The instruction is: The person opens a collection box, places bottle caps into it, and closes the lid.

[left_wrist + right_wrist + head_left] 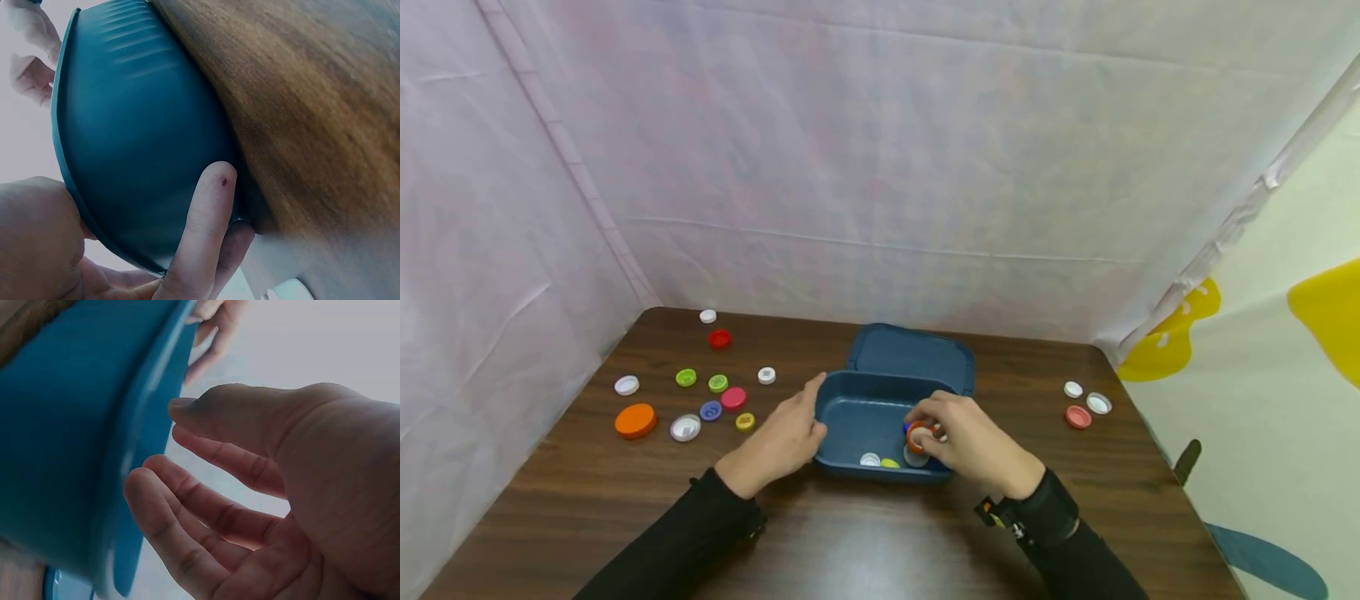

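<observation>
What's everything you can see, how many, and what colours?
Rectangular plastic box: 1, dark blue, mid-table
Flat plastic lid: 1, dark blue, behind the box
Round plastic caps: 11 (4 whitish, 2 green, 1 each red, pink, blue, yellow, orange), left of the box
More caps: 3 (2 whitish, 1 light red), far right
Caps inside: several, whitish, yellow-green, orange, blue, in the box
Wood-grain table: 1, brown, underneath
Hanging sheets: count unclear, white with some yellow, around the table
Cloth sleeves: 2, black, on the forearms
Left grip: 1, bare hand, holding the box's left end
Right grip: 1, bare hand, at the box's right side
</observation>
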Demonstrator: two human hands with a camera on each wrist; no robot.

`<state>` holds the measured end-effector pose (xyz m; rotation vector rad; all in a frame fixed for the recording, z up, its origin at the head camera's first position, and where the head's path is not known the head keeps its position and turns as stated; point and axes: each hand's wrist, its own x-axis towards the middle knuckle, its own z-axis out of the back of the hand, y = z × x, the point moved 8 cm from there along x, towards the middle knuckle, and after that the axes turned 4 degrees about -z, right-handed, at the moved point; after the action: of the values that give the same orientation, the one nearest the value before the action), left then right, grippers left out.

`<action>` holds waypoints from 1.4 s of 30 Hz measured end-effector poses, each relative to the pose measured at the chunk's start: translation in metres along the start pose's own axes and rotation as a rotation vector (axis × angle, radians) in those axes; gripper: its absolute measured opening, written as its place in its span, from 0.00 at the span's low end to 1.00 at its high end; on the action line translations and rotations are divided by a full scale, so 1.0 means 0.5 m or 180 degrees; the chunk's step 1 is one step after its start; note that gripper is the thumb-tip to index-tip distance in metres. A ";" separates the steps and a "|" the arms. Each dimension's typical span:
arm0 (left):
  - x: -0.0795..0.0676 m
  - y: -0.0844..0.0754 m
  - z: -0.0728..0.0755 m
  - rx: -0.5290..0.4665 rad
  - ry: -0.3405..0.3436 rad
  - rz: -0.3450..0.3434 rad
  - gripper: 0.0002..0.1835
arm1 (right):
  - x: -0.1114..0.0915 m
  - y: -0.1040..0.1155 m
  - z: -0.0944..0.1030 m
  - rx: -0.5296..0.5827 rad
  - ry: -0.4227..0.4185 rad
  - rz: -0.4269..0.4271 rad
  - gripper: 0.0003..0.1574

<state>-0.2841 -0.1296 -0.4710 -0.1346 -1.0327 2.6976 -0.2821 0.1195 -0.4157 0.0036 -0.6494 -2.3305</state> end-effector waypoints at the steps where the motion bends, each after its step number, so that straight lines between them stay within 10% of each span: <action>1: 0.000 0.001 0.000 -0.0006 0.0006 0.0009 0.44 | 0.000 -0.004 0.006 -0.0017 -0.0041 -0.0032 0.13; 14: 0.000 -0.001 0.004 0.0042 -0.0019 -0.0037 0.44 | -0.009 -0.093 0.093 -0.0258 -0.0684 -0.0440 0.13; 26: 0.001 -0.001 0.003 0.0011 -0.0002 -0.0007 0.44 | -0.047 -0.270 0.143 -0.0451 -0.1069 -0.1278 0.19; 42: 0.000 0.000 0.002 0.0023 -0.0012 0.0011 0.44 | -0.169 -0.493 0.164 -0.0394 -0.0847 -0.2840 0.45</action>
<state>-0.2842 -0.1301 -0.4704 -0.1301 -1.0245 2.7055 -0.3902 0.3641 -0.4705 -0.0922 -0.7241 -3.2702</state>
